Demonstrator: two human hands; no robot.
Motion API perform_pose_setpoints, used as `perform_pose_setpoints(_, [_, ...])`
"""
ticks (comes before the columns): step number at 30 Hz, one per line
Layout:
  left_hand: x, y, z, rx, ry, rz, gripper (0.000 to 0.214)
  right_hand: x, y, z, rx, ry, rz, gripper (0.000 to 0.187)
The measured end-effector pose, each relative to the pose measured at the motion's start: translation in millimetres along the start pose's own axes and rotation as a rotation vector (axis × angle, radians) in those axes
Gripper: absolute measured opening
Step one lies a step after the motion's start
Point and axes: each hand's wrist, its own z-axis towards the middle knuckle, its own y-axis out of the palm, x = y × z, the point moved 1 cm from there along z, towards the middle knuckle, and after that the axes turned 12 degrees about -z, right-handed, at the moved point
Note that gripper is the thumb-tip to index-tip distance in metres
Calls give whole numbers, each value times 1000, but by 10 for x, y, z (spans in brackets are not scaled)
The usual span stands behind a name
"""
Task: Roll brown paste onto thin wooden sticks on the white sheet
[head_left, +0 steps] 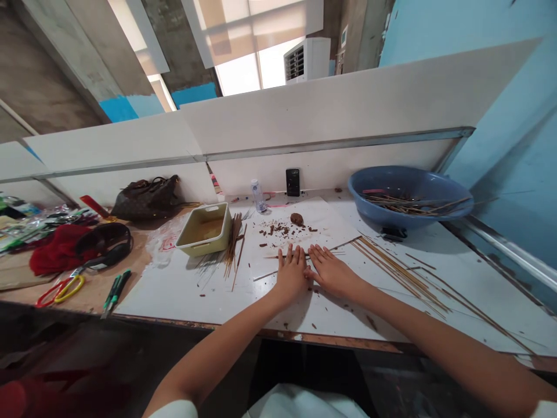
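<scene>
My left hand lies flat with its fingers stretched forward, over a thin stick on the white board. Beside it my right hand is also flat, its fingers on the same line; the two hands meet near the thumbs. The stick's ends show at either side, while its middle is hidden under the fingers. Just beyond the fingertips is a brown doughy lump, with brown crumbs scattered to its left. A white sheet lies beneath the lump. Thin bare sticks are spread to the right of my right hand.
A green tub holding liquid stands left, beside brown-coated sticks. A blue basin with sticks is at the back right. A clear bottle and a black phone-like device stand behind. Scissors and cutters lie left.
</scene>
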Motion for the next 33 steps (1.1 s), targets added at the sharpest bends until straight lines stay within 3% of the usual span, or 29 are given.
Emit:
perform_pose_setpoints(3, [-23, -1, -36, 0, 7, -15, 72, -8, 26, 4, 15, 1, -11, 86])
perform_pose_setpoints(10, [2, -110, 169, -17, -80, -31, 73, 55, -76, 205, -25, 17, -36, 84])
perform_pose_setpoints(18, [-52, -88, -188, 13, -36, -3, 67, -22, 25, -49, 26, -7, -49, 87])
perform_pose_setpoints(25, [-114, -154, 120, 4, -109, -25, 67, 41, -39, 216, 2, 23, -49, 81])
perform_pose_setpoints(33, [-93, -62, -253, 23, -52, -4, 68, -88, 43, -78, 30, 21, -36, 97])
